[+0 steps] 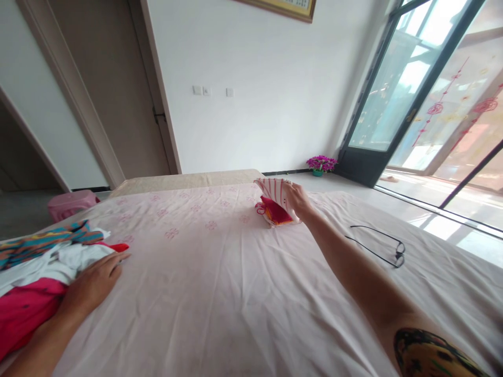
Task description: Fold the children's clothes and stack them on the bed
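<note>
My right hand (pixel 294 200) is out over the far part of the bed cover, its fingers closed on a white cloth with red stripes (pixel 272 188). That cloth is lifted at a slant above a small folded red and orange cloth (pixel 278 210), which has a red loop at its left side. On the left, my left hand (pixel 96 280) lies with fingers stretched out on the bed cover, against a heap of clothes. The heap has a white garment (pixel 58 264), a pink-red garment (pixel 33 303) and a teal and orange patterned cloth (pixel 55 242).
A pale pink flowered bed cover (pixel 188 283) spreads under everything, with some wrinkles. Black-framed glasses (pixel 398 251) lie right of my right forearm. Beyond are a pink stool (pixel 73 204), a potted purple flower (pixel 321 165) and a glass door (pixel 385 89).
</note>
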`<state>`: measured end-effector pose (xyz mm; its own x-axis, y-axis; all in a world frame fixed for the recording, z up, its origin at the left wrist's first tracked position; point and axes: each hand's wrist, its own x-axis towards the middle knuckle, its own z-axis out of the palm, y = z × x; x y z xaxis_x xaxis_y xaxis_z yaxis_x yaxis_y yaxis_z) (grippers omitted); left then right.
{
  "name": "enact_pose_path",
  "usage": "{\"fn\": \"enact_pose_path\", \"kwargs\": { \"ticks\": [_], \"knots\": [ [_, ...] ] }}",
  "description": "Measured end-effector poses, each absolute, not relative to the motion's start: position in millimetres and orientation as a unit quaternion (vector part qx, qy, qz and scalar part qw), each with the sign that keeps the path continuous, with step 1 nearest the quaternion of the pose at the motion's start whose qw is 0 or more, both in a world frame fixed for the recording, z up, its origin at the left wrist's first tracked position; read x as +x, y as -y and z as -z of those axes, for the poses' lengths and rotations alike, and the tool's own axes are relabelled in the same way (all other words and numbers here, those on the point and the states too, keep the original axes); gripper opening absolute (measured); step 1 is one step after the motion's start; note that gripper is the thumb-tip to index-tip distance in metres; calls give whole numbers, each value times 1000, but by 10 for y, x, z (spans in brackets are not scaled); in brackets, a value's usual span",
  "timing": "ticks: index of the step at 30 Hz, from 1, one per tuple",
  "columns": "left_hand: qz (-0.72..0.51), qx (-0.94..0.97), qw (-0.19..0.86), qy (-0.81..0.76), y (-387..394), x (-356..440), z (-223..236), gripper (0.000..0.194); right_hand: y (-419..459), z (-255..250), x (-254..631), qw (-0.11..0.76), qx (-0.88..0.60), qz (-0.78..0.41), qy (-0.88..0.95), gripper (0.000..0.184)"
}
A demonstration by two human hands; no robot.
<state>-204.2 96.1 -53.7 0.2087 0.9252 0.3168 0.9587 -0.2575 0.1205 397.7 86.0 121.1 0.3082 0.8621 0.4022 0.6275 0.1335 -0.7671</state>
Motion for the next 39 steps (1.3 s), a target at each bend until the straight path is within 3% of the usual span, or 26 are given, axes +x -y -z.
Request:
{"fn": "enact_pose_path", "kwargs": {
  "ticks": [4, 7, 9, 11, 16, 18, 21, 25, 28, 30, 33, 35, 39],
  "knots": [
    [163, -768, 33, 619, -937, -2014, 497, 45, -788, -1324, 3560, 612, -511, -331, 504, 32],
    [162, -770, 33, 617, -926, -2017, 497, 46, -755, -1152, 3166, 590, -472, -486, 439, 28],
    [161, -774, 36, 611, -923, -2030, 507, 48, -737, -910, 2970, 546, -487, -528, 432, 28],
    [163, -774, 41, 610, -925, -2045, 519, 49, -708, -637, 2860, 516, -533, -494, 453, 24],
    [178, -772, 53, 608, -941, -2055, 537, 46, -465, -281, 2726, 415, -617, -232, 627, 29],
    [179, -769, 53, 612, -944, -2050, 536, 46, -285, -282, 2588, 340, -588, -208, 704, 27],
    [180, -767, 51, 614, -936, -2044, 525, 47, -17, -278, 2301, 245, -552, -187, 775, 44],
    [187, -769, 41, 610, -915, -2033, 500, 48, 92, -200, 2096, 201, -553, -170, 791, 48],
    [190, -769, 37, 610, -910, -2025, 497, 48, -38, -232, 2254, 265, -537, -314, 737, 42],
    [188, -765, 41, 614, -917, -2034, 509, 47, -146, -316, 2498, 380, -506, -422, 649, 34],
    [178, -761, 50, 622, -930, -2065, 529, 47, -235, -445, 2951, 530, -463, -493, 512, 21],
    [166, -757, 55, 630, -925, -2051, 523, 48, -231, -475, 3196, 552, -462, -523, 456, 17],
    [156, -738, 74, 652, -846, -1705, 411, 47, -160, -424, 3262, 497, -470, -611, 400, 20]
  ]
}}
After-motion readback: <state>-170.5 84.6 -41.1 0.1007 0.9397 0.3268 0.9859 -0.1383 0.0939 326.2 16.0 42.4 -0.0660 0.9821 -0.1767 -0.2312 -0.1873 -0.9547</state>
